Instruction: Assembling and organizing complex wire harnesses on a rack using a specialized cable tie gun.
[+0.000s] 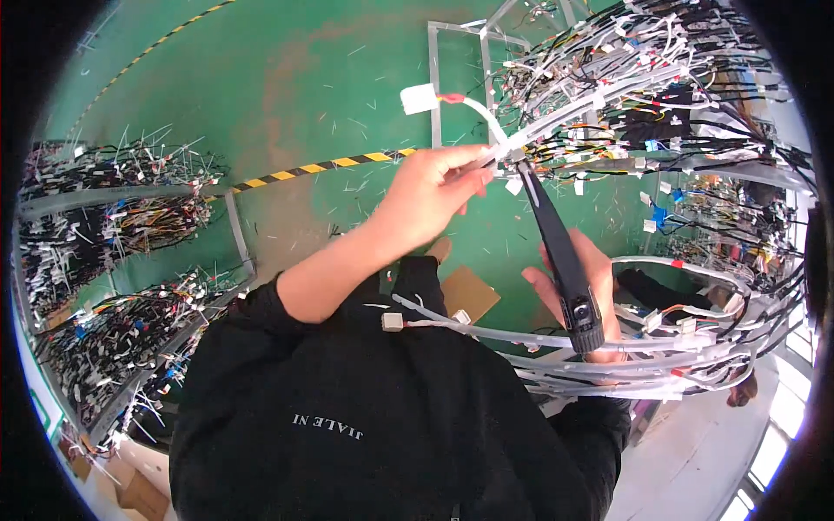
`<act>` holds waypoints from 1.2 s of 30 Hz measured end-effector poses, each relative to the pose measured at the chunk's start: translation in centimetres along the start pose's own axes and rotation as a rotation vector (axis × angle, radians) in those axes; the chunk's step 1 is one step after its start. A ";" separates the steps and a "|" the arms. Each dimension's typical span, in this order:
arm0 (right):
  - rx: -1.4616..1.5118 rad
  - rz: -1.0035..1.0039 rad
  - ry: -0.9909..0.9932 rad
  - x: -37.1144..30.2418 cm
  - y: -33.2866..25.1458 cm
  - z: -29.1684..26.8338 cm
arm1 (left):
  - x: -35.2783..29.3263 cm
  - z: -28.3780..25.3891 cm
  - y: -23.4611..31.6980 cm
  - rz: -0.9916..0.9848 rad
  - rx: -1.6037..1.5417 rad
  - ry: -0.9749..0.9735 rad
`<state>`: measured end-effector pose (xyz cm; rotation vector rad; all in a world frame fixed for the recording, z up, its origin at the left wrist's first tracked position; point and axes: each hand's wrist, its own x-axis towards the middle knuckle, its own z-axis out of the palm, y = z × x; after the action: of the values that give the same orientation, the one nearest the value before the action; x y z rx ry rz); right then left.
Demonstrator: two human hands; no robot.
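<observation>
A: Step check, left to right?

B: Left hand (430, 195) is raised in front of the chest, grip pinching a bundle of white-sleeved cables (556, 122) right at the point where the nose of the black cable-tie gun (560, 252) meets it. A short branch runs up from the pinch to a white connector (420, 98) with a red end just beside it.

A: And the tool?

B: Right hand (586, 291) holds the gun from below, near its lower end, fingers wrapped behind the body. The gun slants up-left, tip touching the bundle just beside the left fingertips. I cannot tell if the trigger is pressed.

A: So which step?

B: My read: tightening or trimming a tie at that branch point (the tie itself is too small to make out). The next move would call for keeping the bundle steady in the pinch and the nose square on it, left fingertips kept out of the tip.

A: How does the harness look?

B: Long, multi-branch. White tubing loops sweep low across the person's front to the right (695, 347), with small white connectors (393, 321) hanging near the black sweater. The upper part runs right into a dense mass of wires on the assembly board (747, 139). All held in the air or draped, not lying on a table.

A: Surroundings?

B: Racks of wire harnesses (113, 226) at left, green floor (287, 95) strewn with clippings, yellow-black floor tape (330, 165), a cardboard piece (469, 291) below.
</observation>
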<state>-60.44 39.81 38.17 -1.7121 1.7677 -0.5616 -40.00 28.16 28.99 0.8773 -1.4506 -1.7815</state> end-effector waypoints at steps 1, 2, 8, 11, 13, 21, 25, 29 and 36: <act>0.003 0.001 0.019 -0.1 0.2 0.2 | 0.4 -0.8 0.6 -0.018 -0.007 -0.102; -0.017 -0.032 0.070 0.0 0.5 0.5 | 0.5 -1.3 1.2 -0.048 -0.026 -0.196; -0.014 -0.079 0.087 0.5 1.5 1.0 | 2.9 -4.9 0.0 -0.313 -0.470 -0.458; 0.022 -0.077 0.097 0.4 1.9 1.0 | 2.9 -4.9 -0.7 -0.206 -0.373 -0.560; 0.158 0.070 0.096 0.0 1.8 1.0 | 3.0 -5.3 -0.6 -0.185 -0.392 -0.595; 0.521 -0.140 0.166 -0.9 4.2 1.4 | -1.2 -4.3 2.8 -0.144 -0.255 -0.504; 0.720 -0.163 0.082 0.3 4.0 2.2 | -4.3 -1.6 4.3 0.060 0.240 -0.287; 0.662 -0.195 0.070 1.0 2.9 1.6 | -4.6 -0.8 3.9 0.314 0.519 -0.194; 0.676 -0.074 0.066 -0.3 3.7 1.2 | -4.0 -1.0 4.6 0.319 0.618 -0.199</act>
<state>-62.29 40.54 34.83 -1.2873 1.3348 -1.1091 -36.58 30.21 33.74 0.7097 -2.1936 -1.2194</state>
